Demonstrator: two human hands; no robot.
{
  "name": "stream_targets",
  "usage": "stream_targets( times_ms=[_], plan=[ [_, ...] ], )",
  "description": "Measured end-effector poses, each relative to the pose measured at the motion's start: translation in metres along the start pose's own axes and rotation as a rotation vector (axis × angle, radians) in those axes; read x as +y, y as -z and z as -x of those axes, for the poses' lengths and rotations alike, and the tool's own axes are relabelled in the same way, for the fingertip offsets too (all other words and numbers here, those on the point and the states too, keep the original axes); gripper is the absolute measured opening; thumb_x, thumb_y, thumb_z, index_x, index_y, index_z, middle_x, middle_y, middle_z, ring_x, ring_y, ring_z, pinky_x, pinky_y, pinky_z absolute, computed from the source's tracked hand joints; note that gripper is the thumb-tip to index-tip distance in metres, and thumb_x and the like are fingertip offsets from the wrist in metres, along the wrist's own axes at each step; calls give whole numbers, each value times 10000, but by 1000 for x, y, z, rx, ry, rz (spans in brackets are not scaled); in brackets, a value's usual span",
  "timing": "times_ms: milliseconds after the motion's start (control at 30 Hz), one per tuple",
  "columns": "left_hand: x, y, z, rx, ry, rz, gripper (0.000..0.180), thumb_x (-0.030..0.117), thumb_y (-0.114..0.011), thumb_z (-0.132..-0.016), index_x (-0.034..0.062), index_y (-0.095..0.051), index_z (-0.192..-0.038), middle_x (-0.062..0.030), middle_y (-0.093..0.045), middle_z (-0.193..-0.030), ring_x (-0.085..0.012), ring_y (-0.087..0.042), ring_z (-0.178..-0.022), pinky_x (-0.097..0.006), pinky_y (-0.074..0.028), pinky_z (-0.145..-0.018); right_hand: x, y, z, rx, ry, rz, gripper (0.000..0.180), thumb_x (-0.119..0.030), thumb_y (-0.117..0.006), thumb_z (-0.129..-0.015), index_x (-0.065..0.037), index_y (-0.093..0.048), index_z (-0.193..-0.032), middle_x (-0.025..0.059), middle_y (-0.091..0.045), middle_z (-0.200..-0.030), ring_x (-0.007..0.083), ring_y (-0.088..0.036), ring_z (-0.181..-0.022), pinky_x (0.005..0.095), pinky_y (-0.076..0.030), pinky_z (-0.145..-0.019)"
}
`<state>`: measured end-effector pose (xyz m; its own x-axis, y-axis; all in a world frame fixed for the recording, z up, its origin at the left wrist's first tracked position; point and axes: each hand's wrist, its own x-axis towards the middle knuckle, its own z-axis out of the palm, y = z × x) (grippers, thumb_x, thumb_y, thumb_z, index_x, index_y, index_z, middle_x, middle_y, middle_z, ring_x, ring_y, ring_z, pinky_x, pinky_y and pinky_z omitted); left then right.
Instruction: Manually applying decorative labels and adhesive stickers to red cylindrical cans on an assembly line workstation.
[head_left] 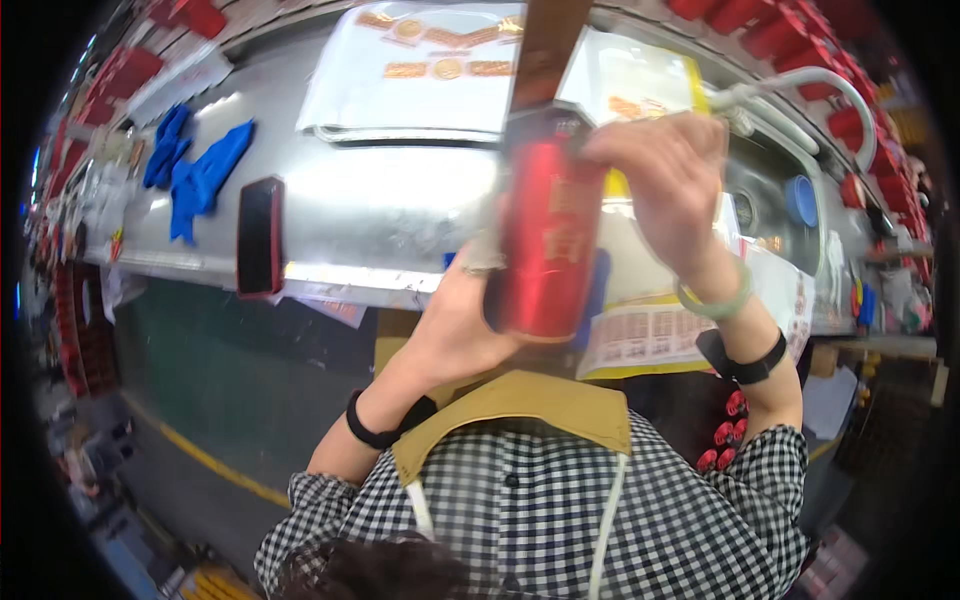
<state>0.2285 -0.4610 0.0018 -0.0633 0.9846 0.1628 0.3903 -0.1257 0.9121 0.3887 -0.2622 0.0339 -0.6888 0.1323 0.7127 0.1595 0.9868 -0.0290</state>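
A shiny red cylindrical can [545,240] with a dark metallic top is held up in front of me, blurred by motion. My left hand [455,325] grips its lower part from the left and below. My right hand [665,185], with a green bangle and a black band on the wrist, closes its fingers on the can's upper right edge. A brown strip [545,45] rises from the top of the can to the upper edge of the picture; what it is fixed to I cannot tell.
A steel worktable [380,200] carries a black phone in a red case [260,235], blue gloves [200,175], white sheets with gold labels [420,70] and a yellow-edged printed sheet [650,335]. A blue cup [800,200], a white tube [830,85] and red boxes [770,25] lie at the right.
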Motion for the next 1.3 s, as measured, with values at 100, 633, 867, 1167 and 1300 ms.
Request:
stream_targets(
  times_ms=[100, 633, 867, 1167, 1300],
  plan=[
    [-21, -8, 11, 65, 7, 21, 1156, 179, -870, -761, -5, -134, -1632, -252, -555, -1445, -366, -615, -1260, -405, -494, -1048, -41, 11, 44, -90, 226, -198, 294, -178, -687, -791, -240, -736, -1074, -57, -718, -1104, 117, -623, -861, 332, -430, -846],
    [9, 6, -39, 12, -122, -435, 964, 592, -873, -677, 98, -580, -1452, -312, -333, -1547, -468, -568, -1225, -511, -512, -1007, -17, 29, 7, 126, -440, -105, 226, -42, -767, -852, -57, -714, -1072, 81, -709, -923, 259, -638, -807, 372, -500, -767],
    [-2, 2, -42, 132, -164, -500, 771, 461, -901, -694, 86, -680, -1331, -318, -479, -1436, -435, -656, -1082, -461, -584, -885, -15, 35, 9, 97, -598, -195, 300, 38, -687, -896, -39, -670, -1186, 151, -686, -1035, 317, -649, -887, 388, -523, -782],
    [-28, -4, -23, 307, -132, -118, 603, 311, -798, -867, -64, -641, -1312, -266, -570, -1436, -386, -664, -1186, -411, -554, -955, -10, 21, -16, 13, -145, -6, 258, -45, -700, -809, -70, -712, -1066, 39, -718, -932, 242, -635, -877, 381, -480, -808],
    [-34, -14, -4, 257, 6, 228, 650, 342, -658, -960, -107, -517, -1409, -272, -630, -1334, -338, -639, -1193, -408, -498, -1001, -15, 25, -19, -46, -67, 47, 255, -67, -687, -791, -94, -723, -1042, 15, -725, -969, 216, -636, -882, 355, -479, -815]
  ],
)
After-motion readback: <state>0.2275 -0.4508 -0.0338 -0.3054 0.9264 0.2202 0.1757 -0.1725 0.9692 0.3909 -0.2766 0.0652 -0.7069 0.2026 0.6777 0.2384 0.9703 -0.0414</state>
